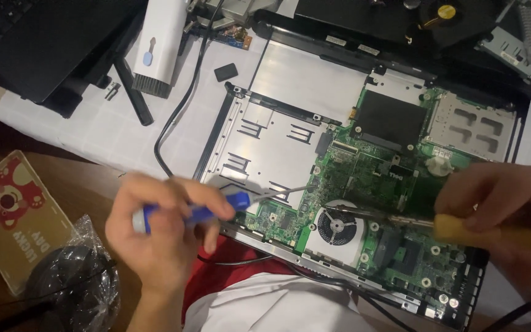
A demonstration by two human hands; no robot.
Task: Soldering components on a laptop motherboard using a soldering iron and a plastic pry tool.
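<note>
Closest to the lens, the left hand [161,224] is wrapped around a blue-handled screwdriver [201,212], fingers folded over the grip, its thin shaft running right so the tip meets the green circuit board [394,184] at the board's left edge, beside the bare silver metal tray [259,147] of the opened laptop chassis [462,289]. On the other side the right hand [505,197] is clamped on a yellow-handled tool [493,232], whose dark shaft reaches left and ends over the round cooling fan [337,225] at the board's lower middle. Both tools converge on the same small stretch of board, so the work looks like a delicate loosening or prying, best done by keeping each tip square and seated, pressing straight down rather than sideways, and bracing the wrists so neither shaft skids across the fine components. Further out, a black cable [179,110] curves over the white table cover [93,123], a white brush tool [158,46] lies near the top edge, and a small black rubber piece [225,72] sits just beside the chassis corner. At far left a card with a red bear picture [13,215] lies by a dark object in clear plastic wrap [72,289].
</note>
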